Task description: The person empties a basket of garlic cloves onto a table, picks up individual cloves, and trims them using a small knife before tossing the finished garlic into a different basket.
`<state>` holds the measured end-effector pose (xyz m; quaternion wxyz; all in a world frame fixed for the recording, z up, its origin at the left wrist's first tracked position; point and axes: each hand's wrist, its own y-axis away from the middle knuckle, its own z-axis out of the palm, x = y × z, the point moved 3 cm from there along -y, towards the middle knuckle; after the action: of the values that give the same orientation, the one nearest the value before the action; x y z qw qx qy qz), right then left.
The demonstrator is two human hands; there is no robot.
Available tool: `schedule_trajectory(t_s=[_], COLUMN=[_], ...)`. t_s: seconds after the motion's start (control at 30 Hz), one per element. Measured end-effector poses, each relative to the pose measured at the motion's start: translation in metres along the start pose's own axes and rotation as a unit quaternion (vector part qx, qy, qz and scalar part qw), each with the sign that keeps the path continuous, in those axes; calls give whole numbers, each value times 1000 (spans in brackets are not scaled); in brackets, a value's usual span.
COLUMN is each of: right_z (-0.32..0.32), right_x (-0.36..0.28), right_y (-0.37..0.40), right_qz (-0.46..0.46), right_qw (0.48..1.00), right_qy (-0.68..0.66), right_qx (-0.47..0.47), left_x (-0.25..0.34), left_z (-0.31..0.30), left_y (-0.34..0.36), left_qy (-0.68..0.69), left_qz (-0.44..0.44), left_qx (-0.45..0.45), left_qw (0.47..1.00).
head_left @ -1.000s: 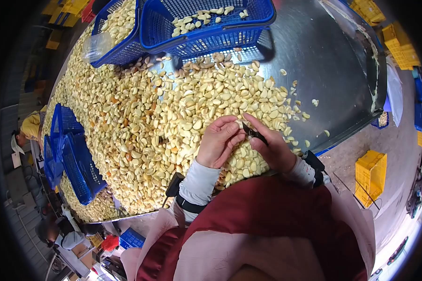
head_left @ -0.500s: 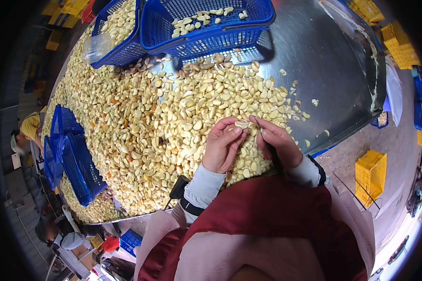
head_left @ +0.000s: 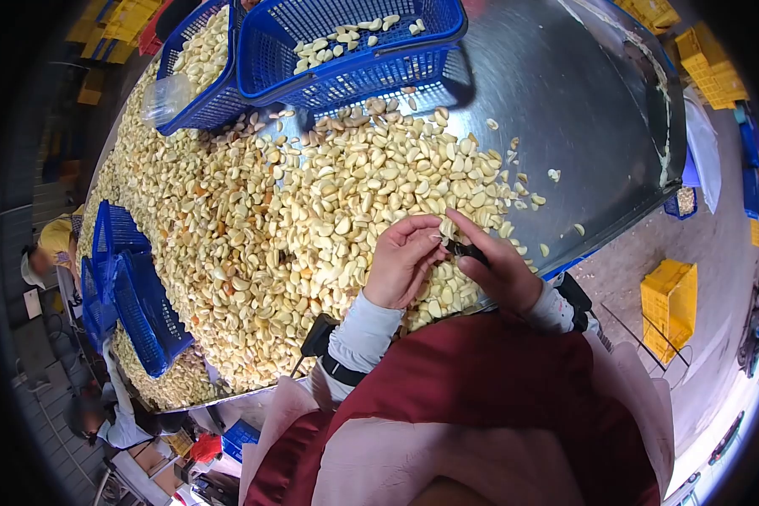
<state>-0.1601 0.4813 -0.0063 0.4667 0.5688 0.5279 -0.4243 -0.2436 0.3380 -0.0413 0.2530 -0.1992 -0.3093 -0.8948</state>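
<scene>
My left hand [head_left: 405, 263] is closed in a pinch on a cream-coloured kernel [head_left: 447, 228], above the front right of a large heap of similar kernels [head_left: 329, 202]. Against the same piece works my right hand [head_left: 508, 268], its fingers wrapped round a small knife with a black handle [head_left: 467, 250]. The blade is mostly hidden by the fingers and the kernel. Both hands nearly meet, with the kernel between them. What kind of nut or seed the pieces are cannot be told for certain.
On the metal table [head_left: 557, 93] stand a blue basket [head_left: 354, 72] with a few kernels and a fuller blue basket [head_left: 198, 105] holding a clear plastic tub [head_left: 167, 99]. More blue baskets [head_left: 148, 312] lie left. A yellow crate [head_left: 669, 308] sits on the floor. Other people are at left.
My right hand has turned, so the knife's black handle now shows near the fingertips. The kernel has been tilted more upright between the hands. The whole view has shifted slightly.
</scene>
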Motion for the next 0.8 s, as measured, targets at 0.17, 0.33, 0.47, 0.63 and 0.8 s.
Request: schedule_trajectory(t_s=[0.17,0.33,0.47,0.63,0.8], right_z=[0,-4,0,-6,-22], right_x=[-3,18,25,29,26], right_y=[2,8,22,31,36], right_qz=[-91,31,195,178,156], right_qw=[994,989,883,929,863], right_qy=[42,-130,-424,-323,-475], right_qx=[50,58,43,36,71], left_x=[-3,-22,-31,-41,-14], left_z=[7,9,20,14,14], left_y=[7,3,-9,-19,-40], left_qy=[10,-4,65,17,-179], left_qz=[-6,32,-3,-20,16], left_qx=[21,20,4,-74,-5], left_qw=[1000,999,998,997,984])
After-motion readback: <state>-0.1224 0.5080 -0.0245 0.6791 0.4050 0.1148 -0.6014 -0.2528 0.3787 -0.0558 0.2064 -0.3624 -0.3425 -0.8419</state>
